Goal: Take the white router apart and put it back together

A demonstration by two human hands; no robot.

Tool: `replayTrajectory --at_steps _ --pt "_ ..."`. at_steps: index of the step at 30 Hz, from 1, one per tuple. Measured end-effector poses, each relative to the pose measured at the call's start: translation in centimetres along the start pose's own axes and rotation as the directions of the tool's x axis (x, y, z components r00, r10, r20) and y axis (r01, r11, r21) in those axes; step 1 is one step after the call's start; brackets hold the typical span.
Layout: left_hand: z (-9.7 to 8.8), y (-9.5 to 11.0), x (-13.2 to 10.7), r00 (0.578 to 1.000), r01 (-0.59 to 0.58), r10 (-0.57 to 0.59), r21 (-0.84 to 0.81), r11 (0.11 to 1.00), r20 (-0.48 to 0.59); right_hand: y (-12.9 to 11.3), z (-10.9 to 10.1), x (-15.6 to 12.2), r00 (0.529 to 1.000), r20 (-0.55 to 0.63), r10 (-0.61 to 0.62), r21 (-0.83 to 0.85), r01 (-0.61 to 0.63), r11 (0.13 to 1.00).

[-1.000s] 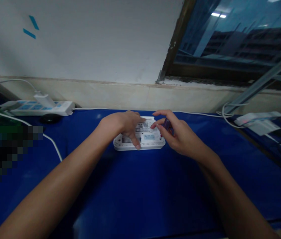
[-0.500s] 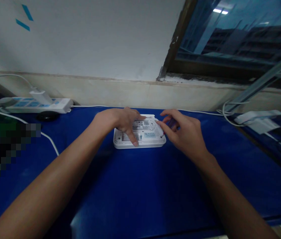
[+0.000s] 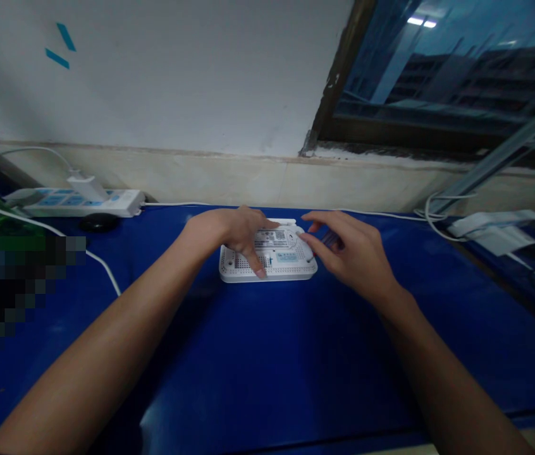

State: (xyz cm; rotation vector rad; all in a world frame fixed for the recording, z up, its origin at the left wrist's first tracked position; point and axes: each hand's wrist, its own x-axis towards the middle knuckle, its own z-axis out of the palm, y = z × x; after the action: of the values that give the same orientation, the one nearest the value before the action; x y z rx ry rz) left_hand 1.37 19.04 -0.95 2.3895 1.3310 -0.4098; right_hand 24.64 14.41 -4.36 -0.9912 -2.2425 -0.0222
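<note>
Two bare hands are working over a white perforated plastic casing (image 3: 236, 265), probably a router lying underside up, which is sitting flat near the far edge of a blue-covered tabletop (image 3: 267, 360). The left hand (image 3: 241, 230) is pressing down on the casing's left half, fingers spread apart, one fingertip (image 3: 260, 273) resting near the front edge, apparently to keep the casing from sliding. The right hand (image 3: 350, 249) is hovering at the casing's right end, fingers curled and partly together around a small purple-handled tool (image 3: 331, 240), probably a screwdriver, though most of it is hidden. Its thin tip seems to be pointing toward the casing's right corner, which would explain why the wrist is angled inward. A printed label (image 3: 272, 239) with a QR code and a pale blue sticker (image 3: 287, 257) are facing up on the casing. Behind the table, a white power strip (image 3: 73, 203) is lying against the wall, with a white plug (image 3: 87, 188) sitting in it and a white cable (image 3: 248, 205) running along the wall's foot. A white adapter (image 3: 490, 226) is resting off to the right, below a window (image 3: 438, 76). A pixelated patch is covering the lower left.
</note>
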Motion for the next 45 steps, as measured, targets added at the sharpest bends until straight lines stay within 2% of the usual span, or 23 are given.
replayTrajectory --at_steps 6,12,19,23,30,36,41,45 --pt "0.1 -0.1 -0.2 1.000 -0.015 0.015 0.006 1.000 -0.011 -0.7 -0.3 0.1 0.998 0.070 0.007 0.031 -0.010 0.999" --pt "0.2 -0.3 0.0 0.999 -0.039 0.039 -0.005 0.999 -0.029 -0.2 -0.1 0.0 0.998 0.054 0.011 0.011 -0.012 1.000" --pt "0.2 -0.4 0.0 1.000 -0.011 0.011 -0.017 1.000 -0.009 -0.7 -0.5 -0.1 0.993 0.106 0.049 0.101 -0.060 0.993" --pt "0.4 -0.9 0.2 0.998 -0.047 0.046 -0.018 0.999 -0.038 -0.1 -0.3 -0.1 0.992 0.094 0.082 0.128 -0.094 0.987" --pt "0.4 -0.7 0.4 0.988 -0.117 0.119 0.033 0.993 -0.096 -0.2 -0.7 -0.1 0.993 0.104 0.048 0.222 -0.070 0.973" --pt "0.5 -0.2 0.7 0.988 -0.128 0.129 0.007 0.992 -0.091 0.2 -0.7 0.0 0.997 0.051 0.052 0.182 -0.061 0.982" --pt "0.8 0.5 1.3 0.962 -0.227 0.228 0.021 0.974 -0.149 0.3 -1.3 0.0 0.996 0.087 0.002 0.207 -0.020 0.978" --pt "0.9 0.7 1.8 0.952 -0.259 0.258 0.013 0.966 -0.163 0.6 -1.7 -0.1 0.995 0.092 0.032 0.168 -0.047 0.985"
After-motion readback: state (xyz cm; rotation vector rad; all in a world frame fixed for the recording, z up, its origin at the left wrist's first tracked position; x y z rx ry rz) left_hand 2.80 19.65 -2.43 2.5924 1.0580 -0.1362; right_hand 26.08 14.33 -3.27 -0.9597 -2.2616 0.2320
